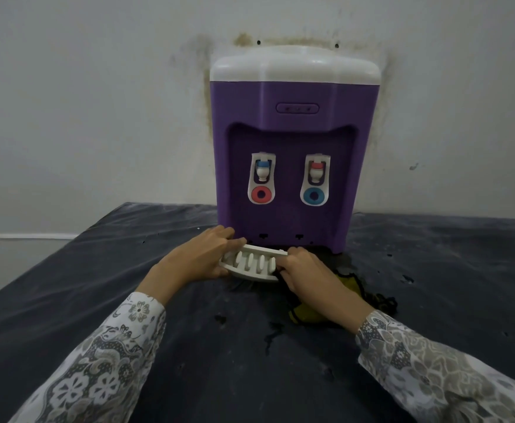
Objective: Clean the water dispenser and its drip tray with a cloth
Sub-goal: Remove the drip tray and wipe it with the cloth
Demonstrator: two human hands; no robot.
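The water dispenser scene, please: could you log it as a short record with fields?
dispenser: purple water dispenser with white top, against stained wall
taps: two taps, each above a round button, red left, blue right
drip tray: white slotted drip tray at the dispenser's base, held at both ends
left hand: left hand grips tray's left end
right hand: right hand grips tray's right end
cloth: yellow-green cloth under right wrist, on dark table cover

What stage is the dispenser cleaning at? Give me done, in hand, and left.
Done: nothing here shows which surfaces have been wiped. In hand: the left hand and right hand grip the white drip tray at its two ends, right at the foot of the purple dispenser; whether it is coming out or going back is unclear. The yellow cloth lies on the table under the right wrist. Left: cannot tell.
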